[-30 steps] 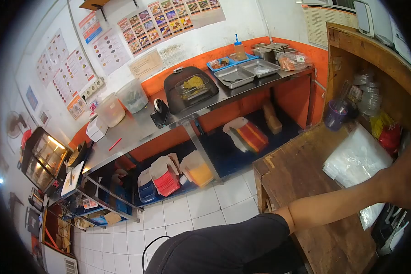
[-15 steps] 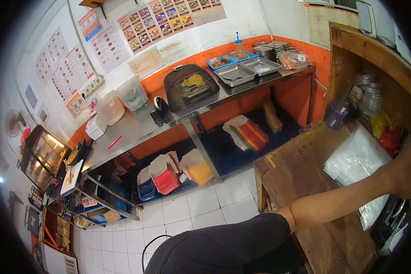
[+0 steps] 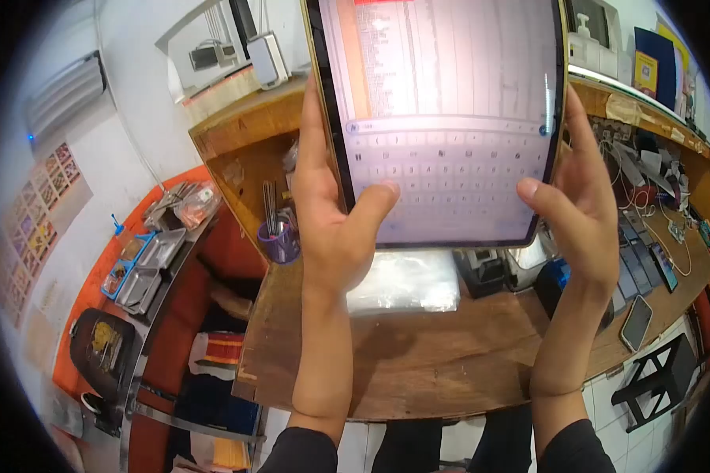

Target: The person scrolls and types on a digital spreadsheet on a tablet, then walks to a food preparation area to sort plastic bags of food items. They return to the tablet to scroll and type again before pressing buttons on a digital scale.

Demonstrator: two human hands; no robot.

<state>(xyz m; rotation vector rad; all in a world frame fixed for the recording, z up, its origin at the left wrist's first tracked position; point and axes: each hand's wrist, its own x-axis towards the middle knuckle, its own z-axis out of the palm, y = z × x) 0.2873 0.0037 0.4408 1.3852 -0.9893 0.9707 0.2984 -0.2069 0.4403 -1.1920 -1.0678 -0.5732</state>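
Observation:
A large tablet (image 3: 450, 94) is held upright above the wooden desk (image 3: 418, 355). Its lit screen shows a table-like page with an on-screen keyboard below. My left hand (image 3: 335, 213) grips the tablet's left edge, with the thumb over the keyboard's left side. Around the right edge wraps my right hand (image 3: 580, 205), its thumb at the keyboard's right side. The fingers behind the tablet are mostly hidden. Beneath the tablet, a stack of clear plastic bags (image 3: 406, 284) lies on the desk.
A purple cup (image 3: 279, 240) with utensils stands at the desk's left. Several phones and cables lie at the right, with one phone (image 3: 637, 323) near the edge. A black stool (image 3: 659, 378) is on the floor. Metal trays (image 3: 151, 268) sit on the left counter.
My view has swung right from the counter to the desk. The tablet is now in both my hands; earlier only one arm showed, reaching over the desk.

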